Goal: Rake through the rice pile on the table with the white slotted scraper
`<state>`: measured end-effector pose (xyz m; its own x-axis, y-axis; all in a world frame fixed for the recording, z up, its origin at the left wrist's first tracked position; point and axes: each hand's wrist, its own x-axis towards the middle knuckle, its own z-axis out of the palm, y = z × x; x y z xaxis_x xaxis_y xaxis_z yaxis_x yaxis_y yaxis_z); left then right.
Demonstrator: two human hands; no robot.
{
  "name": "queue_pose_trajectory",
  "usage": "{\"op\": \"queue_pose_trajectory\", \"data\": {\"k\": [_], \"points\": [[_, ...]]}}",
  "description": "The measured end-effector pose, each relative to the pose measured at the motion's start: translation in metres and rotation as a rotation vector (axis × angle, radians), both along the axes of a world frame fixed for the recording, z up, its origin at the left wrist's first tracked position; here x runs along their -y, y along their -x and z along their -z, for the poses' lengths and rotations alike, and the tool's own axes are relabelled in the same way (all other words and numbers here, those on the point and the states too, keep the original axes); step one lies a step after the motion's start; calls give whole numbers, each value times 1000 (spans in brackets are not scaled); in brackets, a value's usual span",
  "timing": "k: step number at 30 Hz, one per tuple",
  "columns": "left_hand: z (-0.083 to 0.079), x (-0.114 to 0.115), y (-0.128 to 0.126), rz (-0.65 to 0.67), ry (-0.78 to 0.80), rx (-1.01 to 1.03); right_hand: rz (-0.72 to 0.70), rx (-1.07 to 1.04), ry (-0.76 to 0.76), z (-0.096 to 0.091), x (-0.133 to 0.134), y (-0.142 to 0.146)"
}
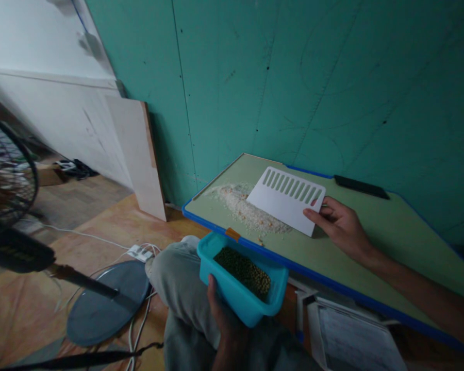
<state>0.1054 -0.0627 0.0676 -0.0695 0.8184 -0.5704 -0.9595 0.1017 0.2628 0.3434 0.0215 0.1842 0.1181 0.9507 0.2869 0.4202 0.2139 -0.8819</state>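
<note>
My right hand [340, 224] pinches the right end of a flat white plastic panel [282, 201] with a row of slots along its upper edge. The panel leans over the table, its lower edge beside a spread heap of white grains [251, 214], rice by the look of it, with a few tan bits mixed in. Below the table's front edge, a turquoise plastic tub [235, 293] is held in my left hand [226, 319], the thumb up against its side. Inside the tub lie green beans [234, 263] and yellowish beans [262, 281]. The fingers under the tub are hidden.
The pale green tabletop [371, 242] has a blue rim and stands against a green wall [232, 77]. A black strip [361, 186] lies at its back edge. On the left are a standing fan [7, 180], its round base [108, 304], white cables [141, 252] and a leaning board [137, 154].
</note>
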Motion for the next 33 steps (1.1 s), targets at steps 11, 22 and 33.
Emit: {"op": "queue_pose_trajectory", "data": {"k": [11, 22, 33], "points": [[2, 0, 0, -1, 2, 9, -8, 25, -29, 1, 0, 0], [9, -1, 1, 4, -19, 36, -43, 18, -3, 3, -3, -1], [0, 0, 0, -8, 8, -16, -62, 36, -24, 4, 3, 0]]}}
